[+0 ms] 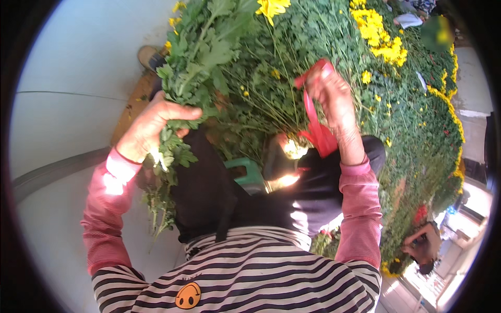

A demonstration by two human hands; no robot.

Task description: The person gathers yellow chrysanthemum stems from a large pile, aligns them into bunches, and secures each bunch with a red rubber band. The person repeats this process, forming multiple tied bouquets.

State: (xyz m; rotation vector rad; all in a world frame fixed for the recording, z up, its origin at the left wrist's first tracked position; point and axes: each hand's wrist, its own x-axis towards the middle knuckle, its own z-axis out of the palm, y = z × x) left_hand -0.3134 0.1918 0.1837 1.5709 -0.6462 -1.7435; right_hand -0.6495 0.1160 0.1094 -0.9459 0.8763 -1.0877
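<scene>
A bunch of leafy green chrysanthemum stems (191, 74) is gripped in my left hand (152, 121), with the stem ends hanging down beside my leg. My right hand (332, 98), slightly blurred, pinches a strip of red plastic ribbon (311, 107). More of the red plastic (323, 139) lies over my right thigh. Between the two hands, one long stem carries a yellow flower (273, 8) at the top of the view. Behind both hands lies a large heap of cut stems (289, 51), with a few small yellow blooms.
Yellow flower heads (377, 35) lie on the heap at the upper right. A green plastic container (246, 172) stands between my legs. A pale wall (74, 70) rises at the left, above a brown board (131, 109). Another person (424, 244) is at the lower right.
</scene>
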